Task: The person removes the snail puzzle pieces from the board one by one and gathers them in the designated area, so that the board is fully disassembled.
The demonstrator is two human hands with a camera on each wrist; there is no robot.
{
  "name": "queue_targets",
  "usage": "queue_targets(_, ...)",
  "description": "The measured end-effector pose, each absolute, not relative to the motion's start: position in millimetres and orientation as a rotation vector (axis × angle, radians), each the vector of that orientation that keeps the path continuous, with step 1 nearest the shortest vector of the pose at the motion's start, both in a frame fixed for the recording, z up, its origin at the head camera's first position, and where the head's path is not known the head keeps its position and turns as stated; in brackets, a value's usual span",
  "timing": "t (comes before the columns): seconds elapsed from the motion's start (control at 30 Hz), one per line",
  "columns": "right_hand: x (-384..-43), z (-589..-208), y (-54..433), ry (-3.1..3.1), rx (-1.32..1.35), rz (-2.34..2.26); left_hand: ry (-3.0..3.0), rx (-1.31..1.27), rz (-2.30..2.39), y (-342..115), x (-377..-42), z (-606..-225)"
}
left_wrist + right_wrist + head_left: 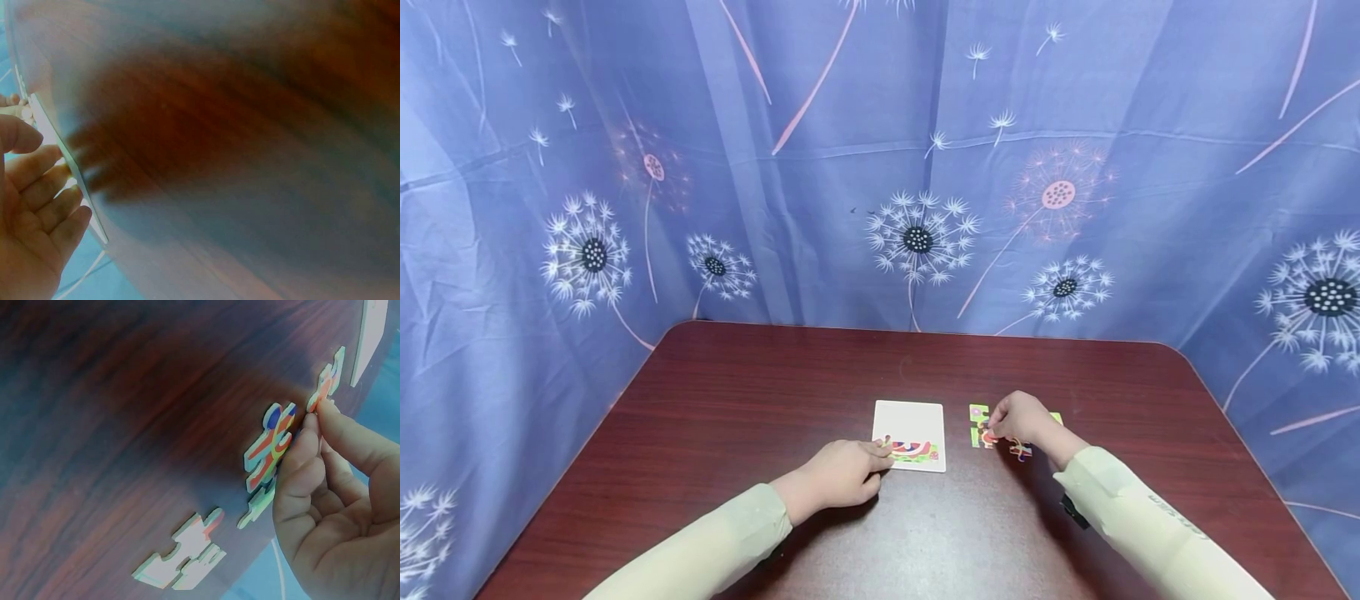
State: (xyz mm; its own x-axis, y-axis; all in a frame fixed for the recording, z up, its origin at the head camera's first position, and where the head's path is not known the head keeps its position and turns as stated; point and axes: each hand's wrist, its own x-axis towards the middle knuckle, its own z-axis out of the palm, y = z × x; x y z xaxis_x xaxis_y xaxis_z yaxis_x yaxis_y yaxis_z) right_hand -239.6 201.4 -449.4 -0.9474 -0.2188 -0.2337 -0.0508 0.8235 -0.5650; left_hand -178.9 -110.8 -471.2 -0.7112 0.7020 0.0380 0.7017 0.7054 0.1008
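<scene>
A white square puzzle board (910,421) lies on the table, with a strip of colourful joined pieces (913,452) along its near side. My left hand (841,475) rests at the board's left edge, its extended fingertips touching the edge and the pieces there. To the right of the board, my right hand (1024,417) pinches a red and green jigsaw piece (324,386) by one end between thumb and index finger. A multicoloured piece (272,447) lies close beside that hand, on the tabletop.
More loose pieces (187,550) lie on the table, partly screened by the right hand in the head view. A green piece with a pink flower (978,412) is just beyond the pinched one. Behind the dark red wooden table (760,375) hangs a blue dandelion-print curtain (820,225).
</scene>
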Motion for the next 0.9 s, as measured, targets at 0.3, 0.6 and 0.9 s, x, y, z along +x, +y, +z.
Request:
queue_targets(0.3, -238.4, -450.6, 202.0, 2.713, -0.146, -0.833, 2.923, 1.246, 0.132, -109.9, -179.0, -472.4)
queue_targets(0.6, -246.8, -457.5, 209.2, 2.694, -0.213, -0.859, 2.956, 1.392, 0.028, -113.2, -179.7, -470.8)
queue_targets(0.9, -241.2, -452.4, 203.8, 2.711, -0.173, -0.83, 2.949, 1.409, -0.045, -111.9, -179.8, -467.6)
